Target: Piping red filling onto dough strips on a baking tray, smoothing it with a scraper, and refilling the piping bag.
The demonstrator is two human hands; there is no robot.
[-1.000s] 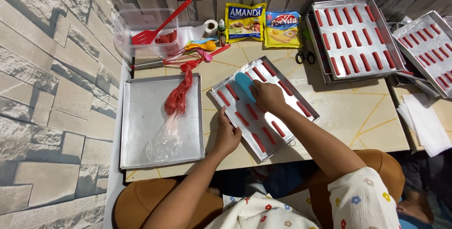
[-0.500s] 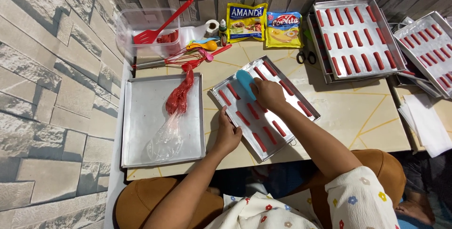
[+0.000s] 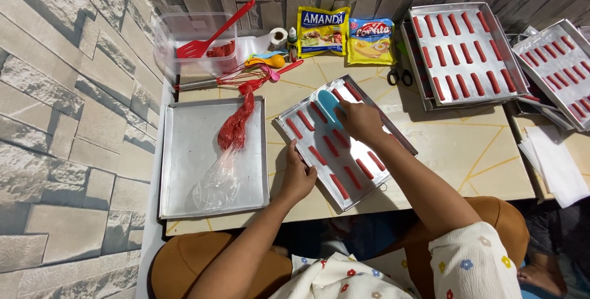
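A metal baking tray (image 3: 375,179) lies at a slant on the table in front of me, with rows of piped red strips (image 3: 344,176) on it. My left hand (image 3: 297,175) grips the tray's near left edge. My right hand (image 3: 359,121) holds a blue scraper (image 3: 329,106) pressed against the strips near the tray's far end. To the left sits an empty metal tray (image 3: 184,170) with a clear piping bag of red batter (image 3: 232,132) lying on it.
Two more trays of red strips (image 3: 461,53) (image 3: 559,68) stand at the back right. At the back are a clear tub with a red spatula (image 3: 209,41), a whisk (image 3: 236,79), two yellow packets (image 3: 347,38), scissors (image 3: 401,76), and white paper (image 3: 556,164) at the right edge.
My right hand with the blue scraper has shifted only slightly over the tray's far end. My left hand stays on the tray's edge.
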